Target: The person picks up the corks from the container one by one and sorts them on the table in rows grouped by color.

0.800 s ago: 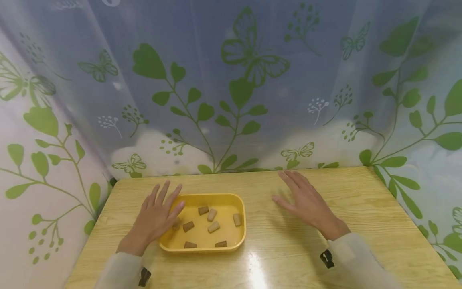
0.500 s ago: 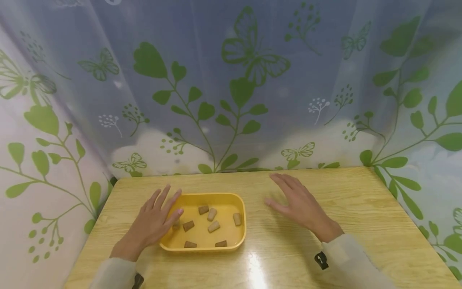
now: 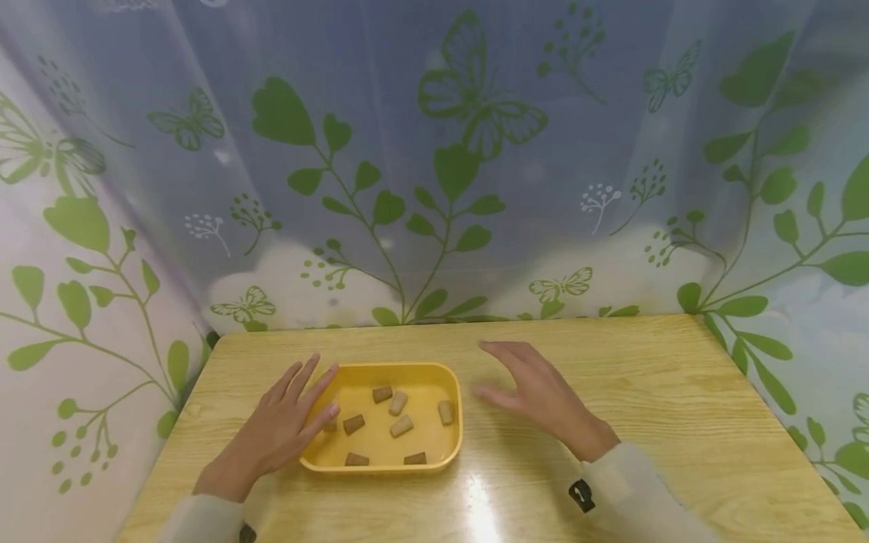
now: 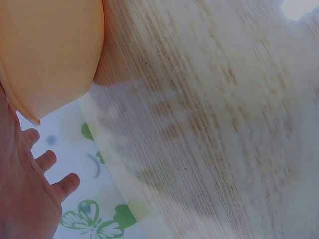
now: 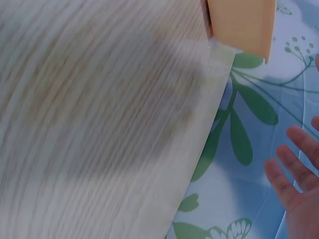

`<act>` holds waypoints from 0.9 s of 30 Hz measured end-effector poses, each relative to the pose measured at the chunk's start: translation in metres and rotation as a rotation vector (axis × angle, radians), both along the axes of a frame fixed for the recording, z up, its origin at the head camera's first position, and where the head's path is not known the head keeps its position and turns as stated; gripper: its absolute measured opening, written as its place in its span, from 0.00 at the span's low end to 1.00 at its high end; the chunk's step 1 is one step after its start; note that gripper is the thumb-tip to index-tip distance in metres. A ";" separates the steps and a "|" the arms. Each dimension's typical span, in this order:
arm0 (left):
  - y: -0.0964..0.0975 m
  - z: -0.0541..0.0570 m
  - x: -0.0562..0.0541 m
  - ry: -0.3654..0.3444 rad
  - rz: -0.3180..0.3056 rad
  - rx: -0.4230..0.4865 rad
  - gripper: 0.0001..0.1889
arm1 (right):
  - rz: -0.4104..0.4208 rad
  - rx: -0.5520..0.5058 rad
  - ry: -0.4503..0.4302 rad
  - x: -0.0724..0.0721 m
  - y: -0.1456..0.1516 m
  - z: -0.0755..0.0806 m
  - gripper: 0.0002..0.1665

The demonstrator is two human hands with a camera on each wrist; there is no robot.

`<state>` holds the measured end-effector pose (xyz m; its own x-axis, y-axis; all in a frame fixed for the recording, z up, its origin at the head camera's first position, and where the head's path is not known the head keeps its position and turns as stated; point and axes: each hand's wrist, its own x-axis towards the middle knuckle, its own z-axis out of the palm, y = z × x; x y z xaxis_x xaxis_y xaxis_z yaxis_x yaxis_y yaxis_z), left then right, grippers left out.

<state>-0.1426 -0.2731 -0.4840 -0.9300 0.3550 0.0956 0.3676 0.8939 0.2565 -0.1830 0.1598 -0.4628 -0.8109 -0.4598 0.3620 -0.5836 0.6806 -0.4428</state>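
Note:
A yellow plastic tray (image 3: 456,445) sits on the wooden table, left of centre in the head view. Inside lie several small tapered cork stoppers, some darker brown (image 3: 354,424) and some pale tan (image 3: 401,426). My left hand (image 3: 268,430) is over the tray's left end, fingers spread and thumb overlapping one stopper. In the left wrist view the hand (image 4: 30,179) appears beside the outer wall of the tray (image 4: 50,50). My right hand (image 3: 543,396) hovers to the right of the tray with fingers extended, holding nothing; its fingers (image 5: 283,184) also show in the right wrist view.
The light wood table (image 3: 645,377) reaches back to a curtain (image 3: 380,151) printed with green leaves and butterflies, which also encloses both sides. A bright light reflection (image 3: 480,505) shows on the tabletop in front of the tray.
My right hand has moved left toward the tray. The left hand has shifted slightly left and toward me. Tray and stoppers stay in place.

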 end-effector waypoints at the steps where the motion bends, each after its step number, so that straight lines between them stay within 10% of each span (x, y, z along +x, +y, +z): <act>1: -0.001 0.000 0.000 0.001 -0.001 0.001 0.35 | 0.011 -0.004 0.011 0.000 -0.003 -0.001 0.44; 27: -0.004 -0.001 0.006 -0.040 -0.045 -0.002 0.35 | 0.158 0.051 -0.067 0.009 -0.073 -0.009 0.37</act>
